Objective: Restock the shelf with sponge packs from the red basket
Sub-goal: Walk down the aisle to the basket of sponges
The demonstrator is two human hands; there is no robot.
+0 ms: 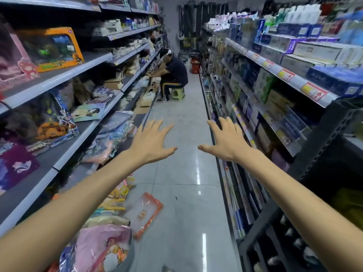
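Restocking not yet begun, no pack in hand.
The left hand (152,143) and right hand (225,143) are spread, grasping nothing; a red container (195,66), perhaps the basket, stands far beyond them.

I'm in a shop aisle: stocked shelves (94,61) both sides, price tags (285,75) on the rails, boxed toys (57,49).

We note a glossy, smooth tiled floor (182,173) (it mirrors bright streaks), matt grey metal shelf boards (59,79), crinkled glossy plastic film on the bagged goods (102,246), and a smooth green plastic stool (177,93).
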